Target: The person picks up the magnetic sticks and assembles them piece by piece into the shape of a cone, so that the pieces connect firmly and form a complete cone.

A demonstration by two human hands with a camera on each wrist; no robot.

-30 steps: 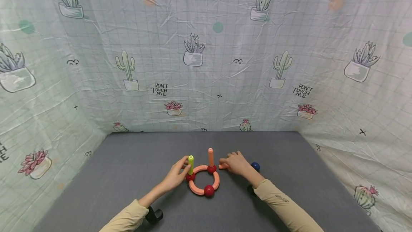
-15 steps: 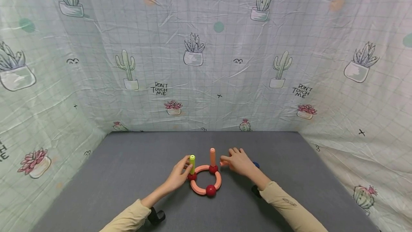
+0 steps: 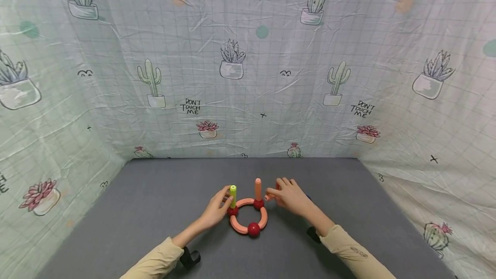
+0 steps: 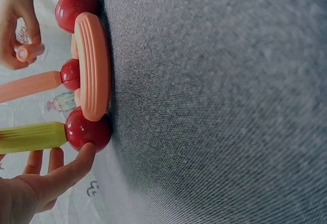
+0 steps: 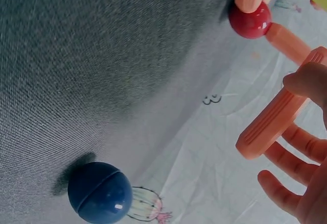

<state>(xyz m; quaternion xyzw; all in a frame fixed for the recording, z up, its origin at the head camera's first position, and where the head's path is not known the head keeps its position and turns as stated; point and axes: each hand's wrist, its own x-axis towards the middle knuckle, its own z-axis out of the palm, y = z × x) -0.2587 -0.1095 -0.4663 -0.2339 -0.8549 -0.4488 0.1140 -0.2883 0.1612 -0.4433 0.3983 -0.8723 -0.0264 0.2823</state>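
My left hand (image 3: pixel 215 210) is at the lime-green stick (image 3: pixel 233 196), which stands upright on a red ball (image 4: pixel 88 129). The left wrist view shows the thumb touching that ball and other fingers against the stick. Curved orange pieces (image 3: pixel 238 226) and red balls form a ring lying on the table. An upright orange stick (image 3: pixel 258 189) rises from the ring's far red ball (image 3: pixel 258 204). Just right of it, my right hand (image 3: pixel 290 195) pinches a loose straight orange stick (image 5: pixel 268 124) between thumb and fingers, apart from the ring.
A dark blue ball (image 5: pixel 100 192) lies on the grey table (image 3: pixel 162 193), mostly hidden behind the right wrist in the head view. At the ring's near side sits another red ball (image 3: pixel 253 229). A cactus-print curtain (image 3: pixel 248 89) hangs along the table's back and sides.
My right hand has raised the loose orange stick slightly and turned it, while its wrist has come across the blue ball. My left hand and the ring have shifted a little to the right.
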